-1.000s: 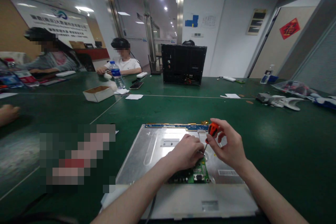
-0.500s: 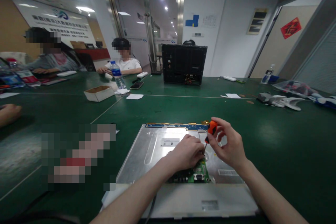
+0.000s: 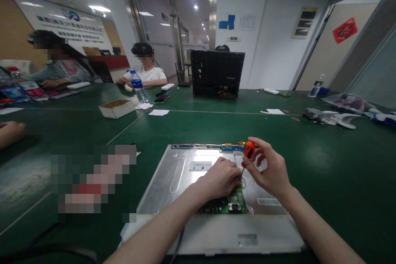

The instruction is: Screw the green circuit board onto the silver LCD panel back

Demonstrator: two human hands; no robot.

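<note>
A silver display panel [image 3: 161,189] lies flat on the green table in front of me, with a green circuit board [image 3: 238,200] on its back and a blue board strip [image 3: 198,147] along its far edge. My right hand [image 3: 270,167] pinches the orange and black handle of a small screwdriver [image 3: 249,150]. The screwdriver's shaft points down to the board's far corner. Bent over the board, my left hand [image 3: 222,175] has its fingertips closed beside the screwdriver tip. Whatever those fingers may hold is hidden.
A black monitor housing [image 3: 218,74] stands across the table. A white open box [image 3: 116,109], a water bottle [image 3: 138,86] and a phone [image 3: 161,99] are at the left back. White plastic parts [image 3: 329,118] lie at right. Two people sit at far left; another person's hand [image 3: 11,133] rests at the left edge.
The orange screwdriver handle has turned slightly and dipped a little in my right fingers. My left hand stays in place on the board.
</note>
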